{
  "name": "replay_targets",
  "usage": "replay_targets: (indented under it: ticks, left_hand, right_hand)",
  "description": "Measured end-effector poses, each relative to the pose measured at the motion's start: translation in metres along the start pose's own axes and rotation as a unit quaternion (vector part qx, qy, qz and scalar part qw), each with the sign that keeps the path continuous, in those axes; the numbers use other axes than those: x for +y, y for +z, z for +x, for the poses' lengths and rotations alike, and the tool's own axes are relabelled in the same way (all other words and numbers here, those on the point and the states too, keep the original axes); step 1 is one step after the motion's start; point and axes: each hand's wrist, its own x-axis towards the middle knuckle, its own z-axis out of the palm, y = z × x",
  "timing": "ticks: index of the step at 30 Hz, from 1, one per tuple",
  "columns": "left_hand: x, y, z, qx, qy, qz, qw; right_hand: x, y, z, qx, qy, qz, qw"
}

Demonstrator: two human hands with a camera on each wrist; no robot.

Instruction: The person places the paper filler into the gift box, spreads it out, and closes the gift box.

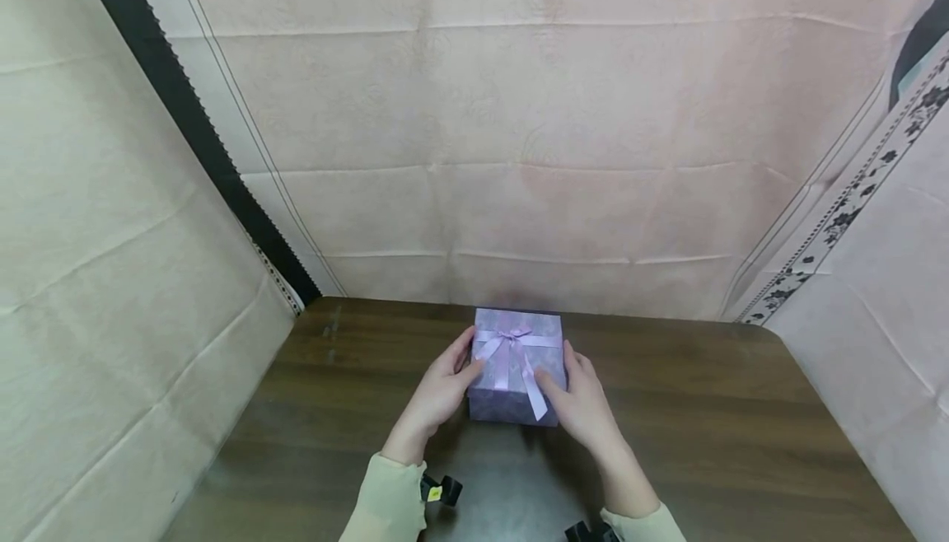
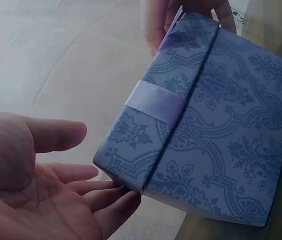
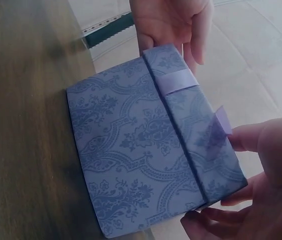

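Note:
A purple patterned gift box (image 1: 516, 369) sits on the table near its far edge, tied with a lilac ribbon bow (image 1: 514, 343) on top. A dark seam separates its lid (image 2: 126, 145) from its base (image 2: 231, 130). At the box's left side, my left hand (image 1: 442, 385) touches the lid's lower edge with its fingertips; the left wrist view shows its thumb apart from the box. My right hand (image 1: 582, 398) holds the lid at the right side, thumb over the top by the ribbon tail (image 3: 221, 121), fingers curled at the lid's edge (image 3: 203, 205).
The brown wooden table (image 1: 356, 410) extends around the box. Pale cloth hangs behind it (image 1: 519, 130) and on both sides, with a dark strip (image 1: 200, 130) at left and a floral border (image 1: 853, 204) at right.

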Motion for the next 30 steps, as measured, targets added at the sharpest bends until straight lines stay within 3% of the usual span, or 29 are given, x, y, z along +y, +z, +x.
replay_targets:
  ticks: [12,30]
  left_hand:
    - [-0.006,-0.001,0.004,0.014,0.013,0.031,0.9993]
    - [-0.014,0.0,0.005,-0.013,0.005,0.055,0.9984]
  right_hand:
    - [0.004,-0.003,0.004,-0.004,-0.018,0.01,0.9998]
    - [0.009,-0.001,0.004,-0.019,-0.016,0.006,0.9997]
